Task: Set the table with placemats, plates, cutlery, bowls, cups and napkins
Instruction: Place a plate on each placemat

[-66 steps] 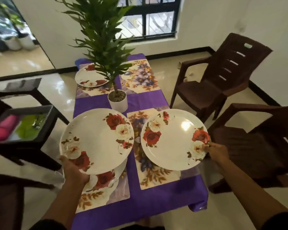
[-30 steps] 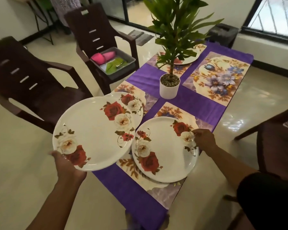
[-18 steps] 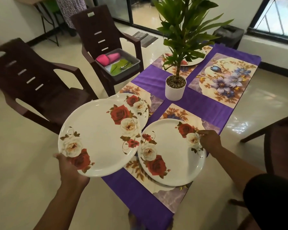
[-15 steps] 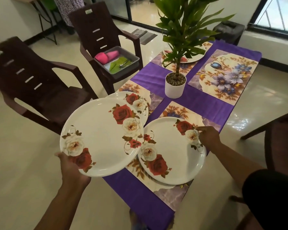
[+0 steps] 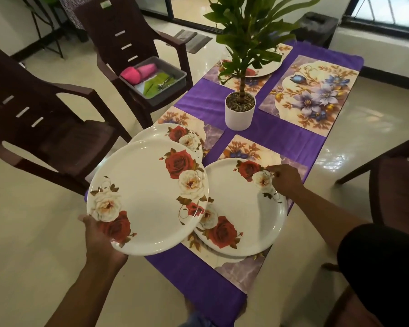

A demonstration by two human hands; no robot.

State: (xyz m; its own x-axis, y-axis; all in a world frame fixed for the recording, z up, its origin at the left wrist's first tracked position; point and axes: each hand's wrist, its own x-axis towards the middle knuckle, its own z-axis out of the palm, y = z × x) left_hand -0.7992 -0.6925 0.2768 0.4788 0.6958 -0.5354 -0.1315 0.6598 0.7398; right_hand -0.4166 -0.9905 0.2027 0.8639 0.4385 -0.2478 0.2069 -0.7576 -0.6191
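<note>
Nearby, grey tray [image 5: 175,77] with pink cups [image 5: 138,73] (green napkins beside them); left hand [image 5: 99,241] gripping plate [image 5: 147,197], right hand [image 5: 285,179] pinching another plate's [image 5: 246,215] rim.

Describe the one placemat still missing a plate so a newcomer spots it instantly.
Start at the potted plant in the middle of the purple table. The placemat lies just right of its white pot, at the far end. It alone is bare, showing blue-purple flowers in full.
</note>
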